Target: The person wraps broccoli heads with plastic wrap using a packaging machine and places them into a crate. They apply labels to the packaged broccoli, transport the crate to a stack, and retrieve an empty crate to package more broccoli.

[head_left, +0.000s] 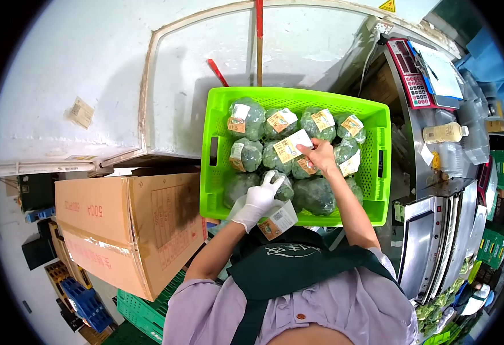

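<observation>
My right hand [321, 155], bare, pinches the edge of a white-and-orange printed label [292, 146] over the wrapped green heads, which look like broccoli. My left hand [260, 198], in a white glove, has its fingers curled on a plastic-wrapped broccoli head [282, 187] in the front row. Just below the glove hangs another label [278, 221]; whether the hand holds it, I cannot tell. Several wrapped heads fill the bright green crate [210, 190], many with labels on them. One labelled head [247, 118] sits in its far left corner.
A large cardboard box [99, 221] stands left of the crate, above a green crate [140, 310]. To the right, a metal counter carries a red scale [411, 75], a clipboard [439, 69] and a bottle [444, 133]. A steel machine [421, 241] stands nearer.
</observation>
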A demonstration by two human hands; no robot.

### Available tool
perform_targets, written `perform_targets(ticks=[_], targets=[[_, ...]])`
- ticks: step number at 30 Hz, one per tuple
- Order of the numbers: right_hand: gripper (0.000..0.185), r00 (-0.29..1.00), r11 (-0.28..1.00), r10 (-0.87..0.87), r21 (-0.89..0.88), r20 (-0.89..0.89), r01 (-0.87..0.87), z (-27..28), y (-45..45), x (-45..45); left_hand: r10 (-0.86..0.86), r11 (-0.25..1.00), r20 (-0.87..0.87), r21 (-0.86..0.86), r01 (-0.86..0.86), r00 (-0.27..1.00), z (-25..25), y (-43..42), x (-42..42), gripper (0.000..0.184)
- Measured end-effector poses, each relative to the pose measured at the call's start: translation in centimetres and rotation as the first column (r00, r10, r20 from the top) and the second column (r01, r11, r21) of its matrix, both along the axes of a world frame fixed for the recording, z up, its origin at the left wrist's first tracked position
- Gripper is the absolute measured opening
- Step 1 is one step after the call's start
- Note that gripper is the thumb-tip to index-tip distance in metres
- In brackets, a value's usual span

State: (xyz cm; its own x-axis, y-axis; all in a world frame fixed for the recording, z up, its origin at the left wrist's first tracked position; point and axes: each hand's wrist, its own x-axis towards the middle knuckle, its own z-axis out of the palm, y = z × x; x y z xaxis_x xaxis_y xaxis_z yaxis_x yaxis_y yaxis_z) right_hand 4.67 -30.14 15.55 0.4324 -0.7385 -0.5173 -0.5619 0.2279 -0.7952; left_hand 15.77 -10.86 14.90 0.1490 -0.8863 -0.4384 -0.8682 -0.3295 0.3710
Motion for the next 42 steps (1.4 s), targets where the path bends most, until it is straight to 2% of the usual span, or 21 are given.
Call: perform_targets(ticks=[2,4,8,10,11,12,13,16,20,22,23,28,30,32,34,35,36,38,40,42], targets=[[0.029,1.0,1.0,0.006,-0.008,0.015,-0.006,-0.4,0.4,0.7,0.002,0.999,0.028,-0.037,-0.001,1.0,-0.8,0.5,-0.3,0.077],[0.03,0.998,0.995,-0.035,0.092,0.056,0.03,-0.7,1.2,1.5,0.005,0.997,0.052,-0.077,-0.001,0.999,-0.3,0.5,-0.4,0.077],[0.029,0.999,1.0,0.013,-0.003,-0.034,-0.013,-0.9,2.1,2.7,0.024,0.998,0.032,-0.064,-0.022,0.999,0.8,0.4,-0.5,0.075],[0.033,0.996,0.998,0.057,-0.031,-0.069,-0.059,-2.9,2.1,3.0,0.029,0.998,0.031,-0.06,-0.027,0.999,0.8,0.3,-0.5,0.075],[0.037,0.972,0.927,0.153,-0.314,-0.178,-0.203,-4.5,2.3,3.2,0.039,0.997,0.024,-0.061,-0.037,0.999,0.8,0.3,-0.5,0.075],[0.04,0.928,0.759,0.207,-0.548,-0.31,-0.352,-4.4,2.4,3.3,0.047,0.997,0.016,-0.062,-0.046,0.999,0.9,0.3,-0.6,0.074],[0.046,0.906,0.824,0.215,-0.431,-0.365,-0.369,-4.3,2.3,3.6,0.044,0.997,0.014,-0.063,-0.043,0.999,0.9,0.3,-0.7,0.074],[0.053,0.855,0.808,0.213,-0.406,-0.473,-0.426,-3.9,2.1,3.9,0.064,0.996,-0.013,-0.057,-0.064,0.998,0.9,0.3,-0.6,0.074],[0.064,0.87,0.822,0.191,-0.41,-0.454,-0.395,-3.1,1.9,3.6,0.059,0.997,-0.01,-0.043,-0.059,0.998,1.0,0.3,-0.5,0.074],[0.076,0.874,0.823,0.215,-0.401,-0.435,-0.402,-3.3,1.6,3.0,0.059,0.998,-0.012,-0.037,-0.059,0.998,0.9,0.3,-0.4,0.075],[0.079,0.885,0.8,0.198,-0.451,-0.422,-0.395,-3.9,1.6,2.7,0.062,0.997,-0.019,-0.042,-0.063,0.998,0.6,0.4,-0.4,0.075],[0.074,0.899,0.839,0.251,-0.383,-0.358,-0.386,-3.5,1.7,1.6,0.061,0.996,-0.042,-0.059,-0.063,0.997,0.9,0.3,0.3,0.074],[0.073,0.896,0.836,0.255,-0.384,-0.362,-0.393,-3.7,1.9,1.6,-0.033,0.999,-0.062,0.027,0.035,0.998,1.1,-0.6,1.7,0.066],[0.073,0.896,0.836,0.253,-0.384,-0.365,-0.392,-3.8,1.9,1.7,0.007,0.992,-0.102,-0.121,-0.019,0.995,1.6,-1.7,2.3,0.05],[0.064,0.891,0.841,0.26,-0.367,-0.372,-0.398,-3.7,1.8,1.7,-0.03,0.984,0.012,-0.176,0.032,0.999,0.5,-3.7,2.4,0.048],[0.064,0.89,0.841,0.26,-0.366,-0.374,-0.399,-4.1,1.8,1.9,-0.076,0.941,0.088,-0.322,0.101,0.993,-0.4,-4.7,2.1,0.05],[0.058,0.878,0.815,0.209,-0.42,-0.43,-0.4,-5.0,1.8,2.1,-0.103,0.935,0.125,-0.326,0.138,0.987,-2.4,-6.0,1.9,0.051],[0.052,0.862,0.782,0.158,-0.472,-0.483,-0.407,-5.4,1.8,2.2,-0.096,0.957,0.372,-0.221,0.189,0.923,-5.1,-7.7,0.7,0.049],[0.045,0.853,0.79,0.162,-0.453,-0.497,-0.414,-5.0,1.7,1.9,-0.081,0.957,0.369,-0.232,0.176,0.926,-5.4,-7.3,1.0,0.049],[0.047,0.866,0.805,0.135,-0.457,-0.481,-0.379,-5.5,1.9,1.6,-0.078,0.957,0.365,-0.232,0.172,0.928,-5.7,-6.9,1.4,0.049]])
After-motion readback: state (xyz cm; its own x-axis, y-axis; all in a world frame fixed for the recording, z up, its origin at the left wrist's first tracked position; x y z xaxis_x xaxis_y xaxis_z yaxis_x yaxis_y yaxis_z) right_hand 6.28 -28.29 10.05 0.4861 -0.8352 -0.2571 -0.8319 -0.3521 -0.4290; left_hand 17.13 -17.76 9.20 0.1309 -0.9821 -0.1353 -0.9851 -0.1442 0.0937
